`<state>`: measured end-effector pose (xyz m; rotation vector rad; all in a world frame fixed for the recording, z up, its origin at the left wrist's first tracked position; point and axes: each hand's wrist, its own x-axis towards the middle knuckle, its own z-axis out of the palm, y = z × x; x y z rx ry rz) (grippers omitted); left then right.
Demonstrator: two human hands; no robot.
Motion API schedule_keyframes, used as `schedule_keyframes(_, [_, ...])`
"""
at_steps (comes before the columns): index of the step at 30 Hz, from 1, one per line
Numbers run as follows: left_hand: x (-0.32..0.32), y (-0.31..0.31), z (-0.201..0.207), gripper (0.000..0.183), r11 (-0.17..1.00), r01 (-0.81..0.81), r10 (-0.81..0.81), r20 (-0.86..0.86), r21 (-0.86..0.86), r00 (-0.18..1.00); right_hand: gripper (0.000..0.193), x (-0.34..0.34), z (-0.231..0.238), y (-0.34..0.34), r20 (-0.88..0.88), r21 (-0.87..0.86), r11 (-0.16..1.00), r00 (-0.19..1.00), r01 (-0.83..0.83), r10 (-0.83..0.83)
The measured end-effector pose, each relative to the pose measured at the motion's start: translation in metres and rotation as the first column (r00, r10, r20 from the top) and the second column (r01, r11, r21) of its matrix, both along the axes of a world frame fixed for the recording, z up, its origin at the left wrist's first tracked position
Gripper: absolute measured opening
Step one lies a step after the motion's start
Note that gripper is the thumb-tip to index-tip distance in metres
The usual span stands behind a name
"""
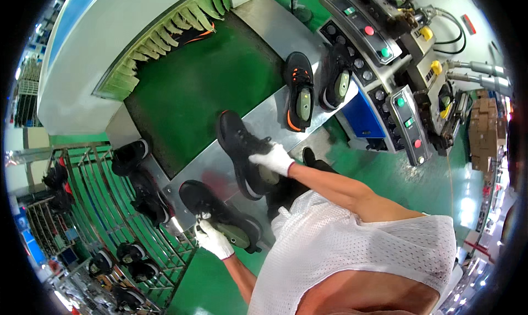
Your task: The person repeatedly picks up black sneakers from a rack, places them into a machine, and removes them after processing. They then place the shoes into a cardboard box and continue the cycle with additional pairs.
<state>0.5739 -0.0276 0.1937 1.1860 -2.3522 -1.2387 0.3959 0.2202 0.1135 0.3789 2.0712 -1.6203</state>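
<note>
White gloves cover both my hands. My left hand (214, 240) is closed at the lace area of a black sneaker (212, 205), which has a grey-green last inside its opening. With my right hand (273, 160) I grip the upper of another black sneaker (236, 136) near its laces. Its opening also shows a grey-green last, partly covered by my hand. Both shoes are over the metal ledge (206, 164) in front of a green conveyor belt (203, 84), toes pointing toward the belt. Whether their soles touch the ledge I cannot tell.
On the ledge to the right stand a black-and-orange sneaker (300, 92) and a black sneaker (336, 78). Green fringe strips (165, 34) hang across the machine's opening, with a shoe partly beneath. A button-panel machine (379, 67) stands right. Left is a metal rack (104, 205) with several shoes.
</note>
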Motion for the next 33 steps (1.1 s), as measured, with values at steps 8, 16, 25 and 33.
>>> schedule_keyframes(8, [-0.089,0.037,0.079,0.027,0.912,0.404,-0.407,-0.039,-0.077,0.912,0.045,0.026,0.051,0.069,-0.015,-0.424,0.894,0.985,0.148,-0.171])
schedule_keyframes(16, [-0.181,0.172,0.127,0.032,0.454,0.849,-0.883,-0.263,-0.270,0.388,0.041,0.107,0.149,0.218,-0.024,-0.534,0.694,0.812,0.483,-0.584])
schedule_keyframes(25, [-0.180,0.425,0.157,0.042,-0.336,0.930,-0.774,-0.520,-0.147,-0.362,0.051,0.266,0.193,0.298,-0.233,-0.530,0.117,-0.011,0.840,-0.972])
schedule_keyframes(33, [-0.097,0.593,0.161,0.032,-0.955,0.296,-0.212,-0.681,-0.007,-0.701,0.048,0.372,0.246,0.232,-0.288,-0.408,-0.664,-0.778,0.627,-0.558])
